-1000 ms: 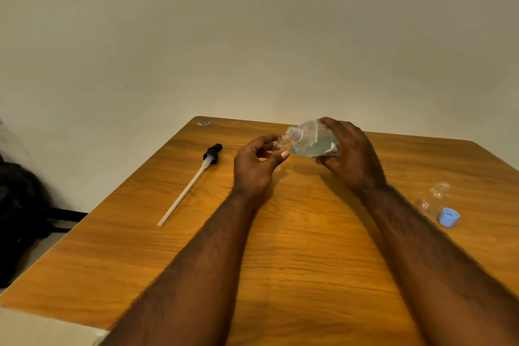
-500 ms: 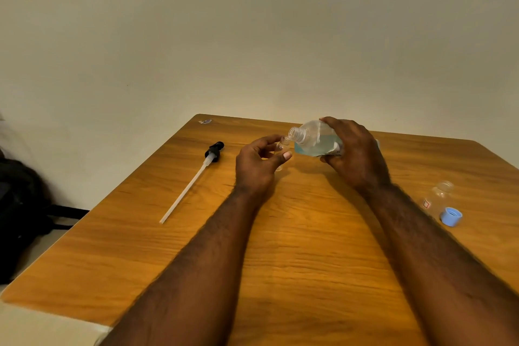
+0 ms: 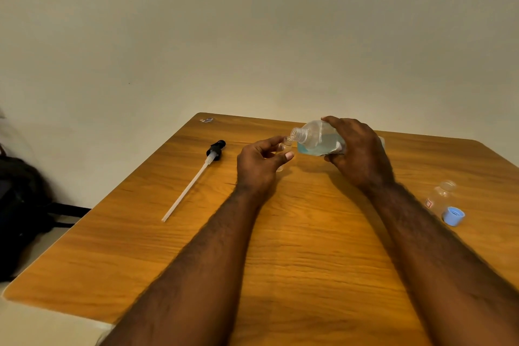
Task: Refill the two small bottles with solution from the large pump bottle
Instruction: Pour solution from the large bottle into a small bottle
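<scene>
Head view: little has shifted in the last second. The right hand (image 3: 362,154) still grips the large bottle (image 3: 314,136), tipped sideways at mid-table. Its open mouth is just beside the small bottle (image 3: 286,144), which the left hand (image 3: 258,163) pinches. The blue solution (image 3: 317,150) pools short of the neck, so pouring has probably barely begun. The second small bottle (image 3: 439,196) waits on the right.

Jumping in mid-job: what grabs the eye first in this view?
At centre, the right hand tips the large bottle, blue solution inside, its open neck at the small bottle pinched in the left hand. The removed pump lies at left; a second small bottle and blue cap sit at right.
</scene>
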